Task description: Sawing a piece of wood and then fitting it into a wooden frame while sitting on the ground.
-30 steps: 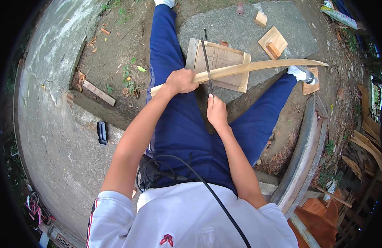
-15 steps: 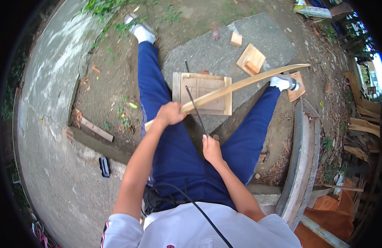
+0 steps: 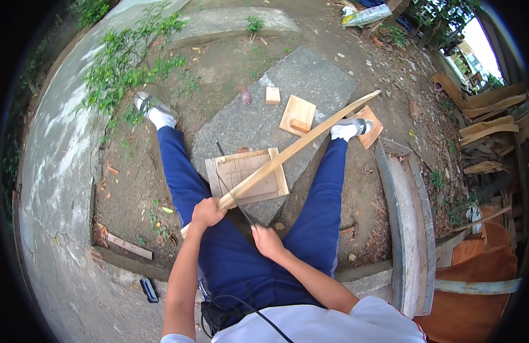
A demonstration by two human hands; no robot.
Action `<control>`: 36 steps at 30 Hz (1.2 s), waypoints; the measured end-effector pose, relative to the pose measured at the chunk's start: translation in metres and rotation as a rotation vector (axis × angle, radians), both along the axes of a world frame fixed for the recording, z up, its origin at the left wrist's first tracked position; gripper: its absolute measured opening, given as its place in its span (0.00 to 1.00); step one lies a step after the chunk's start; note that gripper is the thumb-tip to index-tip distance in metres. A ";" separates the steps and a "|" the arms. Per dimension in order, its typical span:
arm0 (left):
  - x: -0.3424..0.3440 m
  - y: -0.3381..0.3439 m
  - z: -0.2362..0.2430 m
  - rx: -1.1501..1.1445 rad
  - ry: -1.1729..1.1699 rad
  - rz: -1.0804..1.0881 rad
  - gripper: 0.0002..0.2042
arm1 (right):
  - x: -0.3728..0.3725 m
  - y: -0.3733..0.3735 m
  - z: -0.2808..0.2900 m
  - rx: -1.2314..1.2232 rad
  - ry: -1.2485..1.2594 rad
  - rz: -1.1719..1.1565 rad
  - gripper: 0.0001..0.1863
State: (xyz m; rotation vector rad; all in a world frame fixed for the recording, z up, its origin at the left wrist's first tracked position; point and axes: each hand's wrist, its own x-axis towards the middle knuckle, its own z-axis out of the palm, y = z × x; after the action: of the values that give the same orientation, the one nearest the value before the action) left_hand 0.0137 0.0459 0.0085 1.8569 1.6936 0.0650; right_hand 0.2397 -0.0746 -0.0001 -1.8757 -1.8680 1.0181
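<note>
My left hand (image 3: 209,212) is wrapped round the near end of a long pale wooden strip (image 3: 296,147), above my left thigh. The strip slants away to the right, over a shallow wooden frame (image 3: 282,182), and its far end hangs past my right foot. My right hand (image 3: 268,242) is closed round the near end of a thin dark blade-like tool (image 3: 244,214). The tool crosses the strip just beyond my left hand. Its handle is hidden in my fist, and its exact kind cannot be made out. The frame lies between my legs.
On a grey stone slab (image 3: 327,74) rest a square board (image 3: 293,108) with a small block on it, another wooden block (image 3: 272,95) and a reddish object (image 3: 246,96). A board (image 3: 372,131) lies by my right foot. A concrete beam (image 3: 410,228) stands at right, a plant (image 3: 127,74) at left.
The view has turned and shifted, so the slab and frame appear farther left. The dark tool now crosses the strip closer to my left hand. Both hands keep their grip.
</note>
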 end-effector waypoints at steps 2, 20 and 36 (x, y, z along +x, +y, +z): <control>-0.002 0.000 -0.002 0.011 -0.021 -0.068 0.19 | -0.002 0.000 -0.001 -0.088 -0.003 -0.028 0.17; 0.004 -0.002 -0.007 0.011 0.022 -0.067 0.19 | -0.001 0.002 -0.018 0.064 0.062 -0.051 0.21; -0.014 0.014 -0.019 -0.189 -0.150 -0.101 0.21 | -0.010 0.010 -0.015 0.065 0.048 -0.006 0.19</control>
State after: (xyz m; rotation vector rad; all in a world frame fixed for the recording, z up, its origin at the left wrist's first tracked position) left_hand 0.0001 0.0601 -0.0101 1.7479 1.4512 0.0026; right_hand 0.2298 -0.0645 -0.0150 -1.8037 -1.8446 0.9799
